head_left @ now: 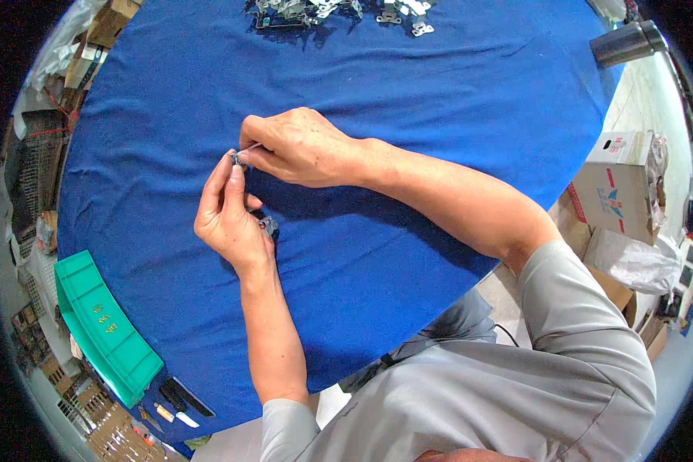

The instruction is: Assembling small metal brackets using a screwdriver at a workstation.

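Observation:
My left hand [231,223] is closed over the middle-left of the blue cloth, gripping a silver metal hinge. One end of the hinge [268,225] pokes out beside the palm, and a small metal bit [238,159] shows between the thumb and fingertips. Just above it, my right hand [300,146] is pinched closed on a thin metal piece [255,145] whose kind I cannot make out. Its tip meets the part at the left fingertips. The fingers hide most of both things.
Loose silver hinge parts [304,11] lie piled at the far edge of the blue cloth [439,115]. A green tray [123,346] at the near left holds several small brass-coloured pieces [104,317]. Beside it lie black strips [181,396]. Cardboard boxes [612,189] stand right of the table.

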Available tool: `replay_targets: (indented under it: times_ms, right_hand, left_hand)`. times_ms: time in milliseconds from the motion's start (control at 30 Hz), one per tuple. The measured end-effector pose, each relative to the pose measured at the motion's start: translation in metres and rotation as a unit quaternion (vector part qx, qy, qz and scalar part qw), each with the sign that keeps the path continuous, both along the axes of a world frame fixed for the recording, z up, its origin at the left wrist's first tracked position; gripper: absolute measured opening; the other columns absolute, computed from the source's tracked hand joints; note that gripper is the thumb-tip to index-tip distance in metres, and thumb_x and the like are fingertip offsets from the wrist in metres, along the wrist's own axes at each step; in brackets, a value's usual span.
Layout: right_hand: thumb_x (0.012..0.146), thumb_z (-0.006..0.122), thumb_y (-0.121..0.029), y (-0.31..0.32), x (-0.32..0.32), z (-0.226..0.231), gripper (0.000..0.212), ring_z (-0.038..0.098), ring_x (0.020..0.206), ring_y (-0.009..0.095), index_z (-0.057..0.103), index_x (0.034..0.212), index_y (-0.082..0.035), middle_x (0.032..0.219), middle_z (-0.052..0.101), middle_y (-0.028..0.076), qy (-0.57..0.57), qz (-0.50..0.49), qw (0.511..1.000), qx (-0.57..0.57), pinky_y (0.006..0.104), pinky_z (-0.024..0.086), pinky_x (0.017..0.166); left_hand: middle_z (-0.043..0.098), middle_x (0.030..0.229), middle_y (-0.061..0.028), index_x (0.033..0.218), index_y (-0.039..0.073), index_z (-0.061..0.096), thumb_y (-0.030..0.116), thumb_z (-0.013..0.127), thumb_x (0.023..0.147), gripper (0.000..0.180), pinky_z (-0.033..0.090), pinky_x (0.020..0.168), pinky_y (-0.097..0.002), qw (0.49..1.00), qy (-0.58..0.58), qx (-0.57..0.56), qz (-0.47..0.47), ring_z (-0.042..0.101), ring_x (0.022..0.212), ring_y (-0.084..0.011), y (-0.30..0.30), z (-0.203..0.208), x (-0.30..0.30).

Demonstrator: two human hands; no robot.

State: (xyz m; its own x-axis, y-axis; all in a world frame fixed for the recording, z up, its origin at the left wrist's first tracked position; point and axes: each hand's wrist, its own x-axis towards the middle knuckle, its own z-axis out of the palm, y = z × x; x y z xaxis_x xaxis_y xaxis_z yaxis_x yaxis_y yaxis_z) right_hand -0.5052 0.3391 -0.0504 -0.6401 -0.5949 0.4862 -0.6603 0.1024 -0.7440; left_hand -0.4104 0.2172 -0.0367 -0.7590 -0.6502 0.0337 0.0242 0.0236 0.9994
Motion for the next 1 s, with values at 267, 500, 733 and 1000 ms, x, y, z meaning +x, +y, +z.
replay_targets:
  times_ms: [267,500,733,1000]
  right_hand:
    - [0.091,0.063,-0.019,-0.0010,0.0011,0.0026,0.019,0.064,0.067,0.038,0.054,0.097,-0.003,0.070,0.062,0.016,0.009,-0.005,1.000,-0.012,0.0473,0.048,0.058]
    - [0.092,0.064,-0.019,0.0010,0.0015,0.0048,0.020,0.064,0.067,0.038,0.054,0.097,-0.003,0.070,0.062,0.016,-0.001,-0.002,1.000,-0.006,0.0475,0.048,0.058]
    - [0.092,0.064,-0.021,-0.0015,0.0014,0.0004,0.021,0.063,0.067,0.039,0.054,0.096,-0.002,0.069,0.062,0.017,0.008,-0.002,1.000,0.014,0.0474,0.048,0.057]
    - [0.094,0.063,-0.022,0.0000,0.0012,0.0008,0.021,0.063,0.066,0.039,0.054,0.096,-0.003,0.068,0.061,0.017,0.003,-0.005,1.000,0.017,0.0476,0.047,0.057]
  left_hand:
    - [0.073,0.105,-0.0132,0.111,-0.005,0.070,-0.003,0.065,0.091,0.021,0.045,0.048,-0.0158,1.000,0.006,0.005,-0.004,0.061,0.067,-0.0053,-0.0015,0.0002,0.0012]
    - [0.072,0.105,-0.0135,0.111,-0.005,0.071,-0.003,0.065,0.090,0.021,0.046,0.049,-0.0165,1.000,-0.007,0.004,0.001,0.061,0.069,-0.0058,-0.0007,0.0023,0.0009]
    - [0.073,0.105,-0.0133,0.111,-0.004,0.071,-0.003,0.065,0.090,0.022,0.046,0.049,-0.0167,1.000,-0.003,-0.002,-0.003,0.061,0.068,-0.0056,-0.0023,0.0010,0.0019]
    - [0.073,0.098,-0.0087,0.114,-0.003,0.070,0.000,0.065,0.092,0.023,0.041,0.046,-0.0150,1.000,0.011,0.002,-0.004,0.053,0.057,-0.0029,-0.0012,-0.0017,-0.0004]
